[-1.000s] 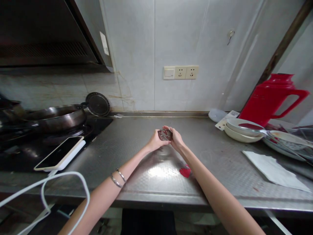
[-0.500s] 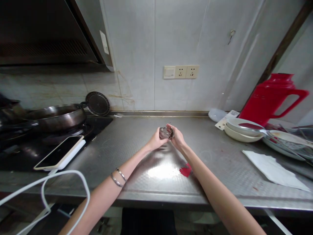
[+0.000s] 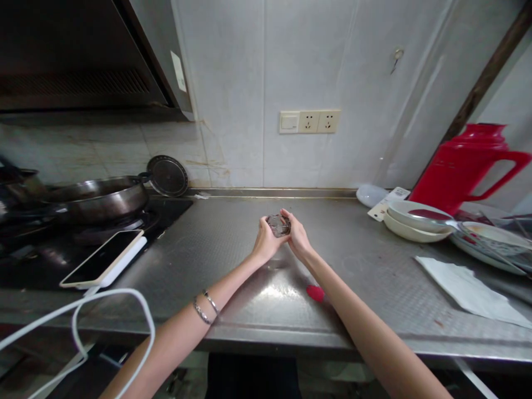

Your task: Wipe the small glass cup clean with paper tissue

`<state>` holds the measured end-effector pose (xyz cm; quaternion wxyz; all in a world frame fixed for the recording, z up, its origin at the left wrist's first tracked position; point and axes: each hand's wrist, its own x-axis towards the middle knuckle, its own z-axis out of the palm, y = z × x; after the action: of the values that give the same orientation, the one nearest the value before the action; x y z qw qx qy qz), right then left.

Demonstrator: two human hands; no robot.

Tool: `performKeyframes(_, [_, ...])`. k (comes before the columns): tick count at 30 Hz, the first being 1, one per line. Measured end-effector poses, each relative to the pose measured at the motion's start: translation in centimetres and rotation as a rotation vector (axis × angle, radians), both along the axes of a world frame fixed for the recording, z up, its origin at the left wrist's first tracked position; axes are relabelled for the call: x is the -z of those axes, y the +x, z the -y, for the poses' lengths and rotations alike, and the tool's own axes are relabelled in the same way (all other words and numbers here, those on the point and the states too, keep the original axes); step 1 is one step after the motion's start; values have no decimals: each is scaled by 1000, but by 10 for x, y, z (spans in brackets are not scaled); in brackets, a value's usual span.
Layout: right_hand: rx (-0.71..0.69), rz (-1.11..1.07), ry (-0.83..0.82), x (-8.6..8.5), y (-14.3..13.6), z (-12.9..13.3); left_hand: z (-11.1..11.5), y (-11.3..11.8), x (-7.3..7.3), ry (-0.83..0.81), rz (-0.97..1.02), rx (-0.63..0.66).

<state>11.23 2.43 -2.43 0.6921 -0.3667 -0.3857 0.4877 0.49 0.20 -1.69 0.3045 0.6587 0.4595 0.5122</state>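
I have the small round metallic thing point(image 3: 278, 225) over the surface point(image 3: 220, 238), directly between my left hand point(image 3: 267, 244) and right hand point(image 3: 298, 239). Both sets of fingers curl around it, gripping opposite sides. Neither hand looks clearly nearer; I can't make out a long axis.

red thermos point(image 3: 465, 166), right | pan point(image 3: 100, 199), left | phone point(image 3: 103, 257) beside pan

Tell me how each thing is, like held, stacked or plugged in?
Left hand: closed round the disc
Right hand: holding it too
Disc: held
Phone: screen dark
Pan: uncovered
Black plate: propped up
Sockets: nothing plugged in
Bowls: stacked
Tissue: lying flat
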Motion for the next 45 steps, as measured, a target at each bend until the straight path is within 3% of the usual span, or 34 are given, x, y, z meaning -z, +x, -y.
performKeyframes(3, [12,-28,-46,-1,3,-2,0,1,-5,-23,15,54])
performKeyframes(8, [7,-83,-137,-12,16,-3,-6,-5,-15,-145,115,410])
performKeyframes(14, [-89,-81,-146,-17,11,6,-10,-13,-12,-273,148,473])
performKeyframes(16, [-113,-85,-146,-16,8,9,-10,-13,-9,-253,143,426])
performKeyframes(23, [-58,-103,-140,-11,3,4,1,-3,-9,-4,-74,40])
performKeyframes(32, [54,15,-31,8,-4,-4,5,-1,-15,-78,-102,-79])
performKeyframes(35, [69,-3,-54,7,0,-7,3,-4,-14,-90,-97,-5])
performKeyframes(40, [67,-66,-108,-6,14,-8,1,-7,-16,-168,97,432])
performKeyframes(42, [45,-81,-113,-10,16,-6,2,-7,-19,-226,161,461])
performKeyframes(45, [-14,-90,-103,-15,15,-1,3,-7,-21,-257,214,408])
